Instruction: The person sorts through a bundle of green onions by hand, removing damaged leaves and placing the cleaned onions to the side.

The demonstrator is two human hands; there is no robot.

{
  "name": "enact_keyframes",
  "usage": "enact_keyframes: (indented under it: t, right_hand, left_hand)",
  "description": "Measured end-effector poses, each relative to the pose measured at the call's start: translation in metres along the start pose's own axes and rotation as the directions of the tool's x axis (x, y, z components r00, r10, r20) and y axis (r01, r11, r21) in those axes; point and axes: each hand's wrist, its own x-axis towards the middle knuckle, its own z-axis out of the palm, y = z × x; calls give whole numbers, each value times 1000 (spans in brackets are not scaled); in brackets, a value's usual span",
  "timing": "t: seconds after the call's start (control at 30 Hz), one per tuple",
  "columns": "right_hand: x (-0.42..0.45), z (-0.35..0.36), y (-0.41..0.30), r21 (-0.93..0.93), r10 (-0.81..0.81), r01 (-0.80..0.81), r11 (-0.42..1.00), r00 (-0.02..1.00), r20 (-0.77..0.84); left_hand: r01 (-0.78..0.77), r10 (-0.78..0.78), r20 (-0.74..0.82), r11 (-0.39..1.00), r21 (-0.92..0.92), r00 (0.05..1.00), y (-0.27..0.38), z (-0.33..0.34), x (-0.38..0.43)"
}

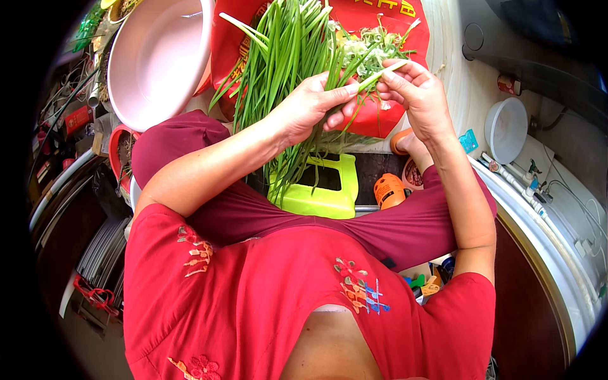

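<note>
My left hand (327,102) is closed around several green Chinese chives, whose long leaves trail down toward my lap. Between the thumb and fingers of my right hand (411,92) is the pale stem end of a chive (375,80), stretched from one hand to the other. Behind my left forearm lies a large bunch of chives (285,57) on a red plastic bag (380,124) that bears yellow writing. A heap of peeled skins and trimmings (368,45) rests on the bag just beyond my hands.
At the left stands a pink plastic basin (156,61). Between my legs are a lime-green plastic stool (323,202) and an orange container (390,190). A white bowl (507,130) and white pipes (517,185) are at the right. Red-rimmed container (116,152) sits by my left knee.
</note>
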Motion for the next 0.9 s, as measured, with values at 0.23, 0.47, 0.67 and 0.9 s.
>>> enact_keyframes:
  t: [0.23,0.47,0.67,0.9]
  right_hand:
    - [2,1,4,5,-116,116,993,993,16]
    - [3,-3,2,-159,-17,25,987,999,50]
    - [11,-13,-2,-57,-80,79,995,997,-15]
    - [1,7,2,-166,0,18,986,994,111]
  left_hand:
    - [-24,22,37,999,47,999,1,2,-1]
    - [64,-66,26,996,58,997,3,3,-8]
    - [96,-94,52,995,-29,994,4,0,-9]
    - [104,-102,78,994,-16,992,2,-1,-11]
